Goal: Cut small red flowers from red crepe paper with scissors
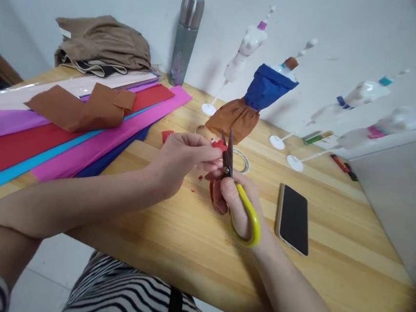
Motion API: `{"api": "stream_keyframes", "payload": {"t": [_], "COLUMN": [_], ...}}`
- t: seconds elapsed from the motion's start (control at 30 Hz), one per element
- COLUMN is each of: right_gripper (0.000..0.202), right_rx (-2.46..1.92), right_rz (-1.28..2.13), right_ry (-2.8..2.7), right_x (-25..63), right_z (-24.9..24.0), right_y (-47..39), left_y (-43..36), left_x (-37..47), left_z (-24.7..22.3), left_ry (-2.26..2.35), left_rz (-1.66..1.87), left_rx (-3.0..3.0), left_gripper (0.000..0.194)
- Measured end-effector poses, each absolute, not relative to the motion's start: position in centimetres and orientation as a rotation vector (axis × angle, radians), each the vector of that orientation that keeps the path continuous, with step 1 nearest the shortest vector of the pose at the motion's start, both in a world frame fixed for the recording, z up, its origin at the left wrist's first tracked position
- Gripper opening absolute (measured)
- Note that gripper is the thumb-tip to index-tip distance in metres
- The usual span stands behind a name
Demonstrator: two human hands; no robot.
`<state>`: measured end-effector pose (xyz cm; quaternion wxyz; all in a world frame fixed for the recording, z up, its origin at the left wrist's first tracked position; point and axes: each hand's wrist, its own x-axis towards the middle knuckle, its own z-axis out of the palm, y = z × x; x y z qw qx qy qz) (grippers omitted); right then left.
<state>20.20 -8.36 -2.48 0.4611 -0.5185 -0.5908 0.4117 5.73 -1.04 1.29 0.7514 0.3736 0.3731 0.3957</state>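
Between the fingertips of my left hand (189, 156) is a small piece of red paper (219, 146). My right hand (237, 198) is wrapped round the yellow-handled scissors (249, 219), thumb through one loop. The dark blades point up and stand slightly apart, right beside the red piece. Another red scrap (166, 135) lies behind my left hand, and tiny red bits (200, 178) are on the wooden table (141, 233). A roll of white tape (245, 160) rests just behind the scissors.
Several white mannequins stand along the wall, one in a blue and brown dress (269, 88). Coloured paper sheets (110, 141), brown paper (83, 109) and folded cloth (104, 43) are at left. A bottle (185, 41) stands at the back, a phone (294, 218) lies right.
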Motion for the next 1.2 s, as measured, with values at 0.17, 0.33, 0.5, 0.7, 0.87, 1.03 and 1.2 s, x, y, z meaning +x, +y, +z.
{"api": "stream_keyframes", "payload": {"t": [0.17, 0.33, 0.5, 0.7, 0.87, 1.03, 1.2], "right_gripper": [0.053, 0.059, 0.058, 0.053, 0.049, 0.026, 0.034], "right_rx": [-1.299, -1.352, -1.333, -1.319, -1.290, -1.330, -1.275], "right_rz": [1.039, 1.063, 1.080, 1.110, 1.028, 0.760, 0.683], "right_ry": [-1.437, -1.396, -1.372, -1.359, -1.336, -1.240, -1.158], "right_x": [20.0, 19.7, 19.8, 19.9, 20.4, 21.1, 21.3], "right_z": [-2.2, -2.0, -2.2, -2.4, -2.3, -1.5, -0.2], "right_y": [-8.4, -8.6, -8.6, -8.7, -8.5, -8.1, -8.2], "left_y": [-1.1, -1.0, -1.0, -0.9, -0.7, -0.7, -0.8], "left_x": [5.7, 5.8, 5.8, 5.7, 5.6, 5.5, 5.5], "left_z": [1.3, 1.2, 1.1, 1.2, 1.0, 0.9, 1.0], "left_ry": [0.805, 0.794, 0.793, 0.796, 0.764, 0.771, 0.725], "left_rz": [0.873, 0.865, 0.859, 0.829, 0.832, 0.715, 0.628], "left_rx": [0.794, 0.796, 0.794, 0.813, 0.854, 0.933, 1.011], "left_gripper": [0.027, 0.027, 0.027, 0.028, 0.022, 0.018, 0.012]}}
